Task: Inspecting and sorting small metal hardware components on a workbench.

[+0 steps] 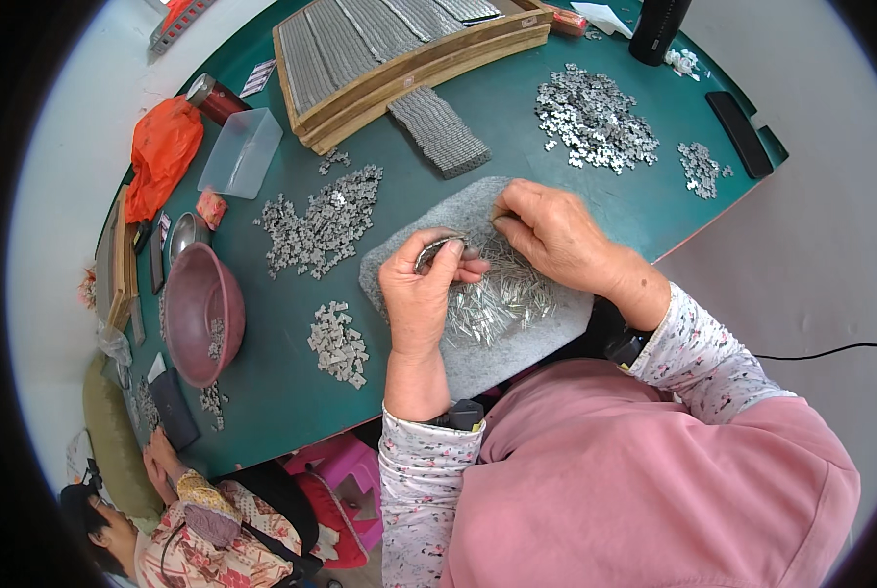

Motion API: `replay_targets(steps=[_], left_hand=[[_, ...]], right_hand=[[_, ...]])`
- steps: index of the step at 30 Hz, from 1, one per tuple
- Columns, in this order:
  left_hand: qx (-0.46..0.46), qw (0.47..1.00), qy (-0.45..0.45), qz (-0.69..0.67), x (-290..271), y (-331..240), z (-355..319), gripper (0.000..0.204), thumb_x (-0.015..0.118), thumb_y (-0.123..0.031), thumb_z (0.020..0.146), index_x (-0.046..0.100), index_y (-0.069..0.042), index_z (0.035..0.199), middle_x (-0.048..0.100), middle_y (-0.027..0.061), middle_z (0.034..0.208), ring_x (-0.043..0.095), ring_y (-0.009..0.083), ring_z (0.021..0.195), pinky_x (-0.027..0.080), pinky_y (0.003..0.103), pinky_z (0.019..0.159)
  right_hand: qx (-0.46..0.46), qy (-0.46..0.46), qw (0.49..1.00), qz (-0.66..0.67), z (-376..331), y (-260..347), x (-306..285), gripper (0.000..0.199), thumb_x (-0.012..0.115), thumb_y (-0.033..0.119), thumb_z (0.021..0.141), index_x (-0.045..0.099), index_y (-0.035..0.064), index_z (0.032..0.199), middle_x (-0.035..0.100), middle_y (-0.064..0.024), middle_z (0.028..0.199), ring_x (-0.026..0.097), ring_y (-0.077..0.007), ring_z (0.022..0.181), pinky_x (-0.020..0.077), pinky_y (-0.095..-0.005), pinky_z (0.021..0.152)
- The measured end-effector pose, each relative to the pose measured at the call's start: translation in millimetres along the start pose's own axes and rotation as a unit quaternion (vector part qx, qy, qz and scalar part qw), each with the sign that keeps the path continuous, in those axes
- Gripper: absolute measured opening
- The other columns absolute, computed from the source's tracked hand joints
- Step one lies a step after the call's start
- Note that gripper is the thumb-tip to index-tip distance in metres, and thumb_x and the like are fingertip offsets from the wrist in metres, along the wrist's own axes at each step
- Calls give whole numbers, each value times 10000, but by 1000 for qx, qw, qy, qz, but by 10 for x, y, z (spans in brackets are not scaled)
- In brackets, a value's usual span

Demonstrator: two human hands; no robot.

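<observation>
My left hand [421, 284] is closed on a short, curved strip of dark metal links [436, 251], held between thumb and fingers above a grey felt mat [502, 361]. Close by on its right, my right hand [556, 235] pinches thumb and forefinger together; whatever is between them is too small to make out. Below both hands, a heap of thin, shiny metal pins [502, 299] is spread over the mat. Left of the mat are a loose pile of small metal links [325, 220] and a smaller pile of paler pieces [338, 343].
Beyond the mat, a woven metal panel [440, 132] leans near a wooden tray [428, 61] of similar strips. More links [595, 120] lie at the far right. A pink bowl [201, 314] and clear plastic box [242, 155] stand left. A co-worker [213, 529] sits lower left.
</observation>
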State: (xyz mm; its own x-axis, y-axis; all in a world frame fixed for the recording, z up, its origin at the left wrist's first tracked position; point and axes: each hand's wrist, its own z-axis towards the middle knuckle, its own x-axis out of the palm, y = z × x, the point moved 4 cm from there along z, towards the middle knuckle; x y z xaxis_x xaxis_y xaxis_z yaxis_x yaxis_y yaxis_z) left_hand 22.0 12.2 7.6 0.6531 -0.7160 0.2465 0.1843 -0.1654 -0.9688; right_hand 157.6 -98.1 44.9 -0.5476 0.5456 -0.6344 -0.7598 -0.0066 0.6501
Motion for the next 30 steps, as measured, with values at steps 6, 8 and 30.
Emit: replay_targets(steps=[6,8,30], left_hand=[[17,999,33,2,28,7,0,99,605,8,902,645,67,971,679,138,823,700,204,693,588,276,611],[17,999,32,8,19,8,-7,100,606,11,901,648,68,971,679,134,823,697,201,689,588,277,612],[178,943,27,280,130,-157,-61,58,632,39,853,668,37,898,655,40,731,591,88,559,458,226,514]], right_hand=[[-11,9,991,131,74,37,110,138,601,93,865,546,-32,880,573,-203,776,589,-397,739,460,-452,640],[-13,10,991,133,85,56,129,142,603,96,862,546,-33,878,572,-203,764,586,-398,722,460,-451,632],[-200,144,968,-40,212,182,39,132,626,1,782,510,-2,847,543,-162,775,581,-381,739,479,-445,655]])
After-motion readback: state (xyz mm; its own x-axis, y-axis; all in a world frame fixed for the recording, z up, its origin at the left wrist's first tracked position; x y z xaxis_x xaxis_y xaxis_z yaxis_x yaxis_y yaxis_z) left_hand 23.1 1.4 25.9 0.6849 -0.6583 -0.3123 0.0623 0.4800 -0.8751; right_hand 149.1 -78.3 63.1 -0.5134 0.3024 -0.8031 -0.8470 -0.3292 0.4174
